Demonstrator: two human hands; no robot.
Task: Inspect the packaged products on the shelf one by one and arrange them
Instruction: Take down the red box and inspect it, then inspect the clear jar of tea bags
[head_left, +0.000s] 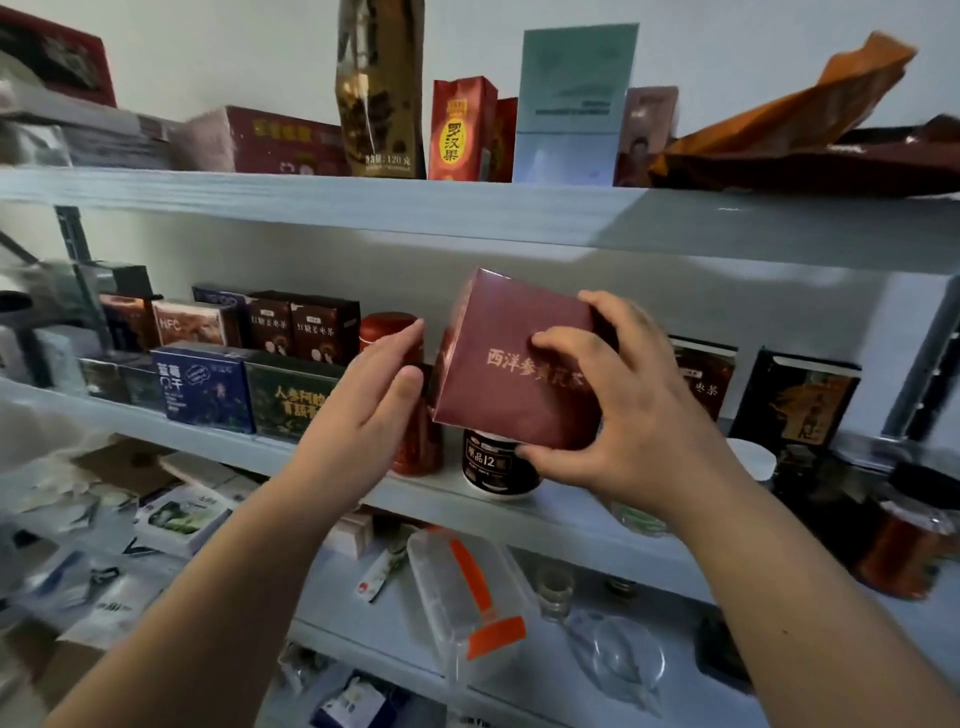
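A dark red box (498, 384) with gold lettering hangs tilted in front of the middle shelf (519, 506). My right hand (618, 410) grips it from the right, fingers curled over its front and thumb under its lower edge. My left hand (376, 392) is held just left of the box with straight fingers, apart from it, in front of a red tin (387, 330). Below the box stands a dark round jar (496, 470) with a white label. A blue box (205, 387) and a green box (288, 397) stand further left on the same shelf.
The top shelf (467, 208) carries a tall gold pouch (379, 88), a red carton (460, 130) and a pale card (574, 104). Dark boxes (800, 397) stand at the right of the middle shelf. The lower shelf holds a clear container (462, 592) with orange strips and glassware (618, 654).
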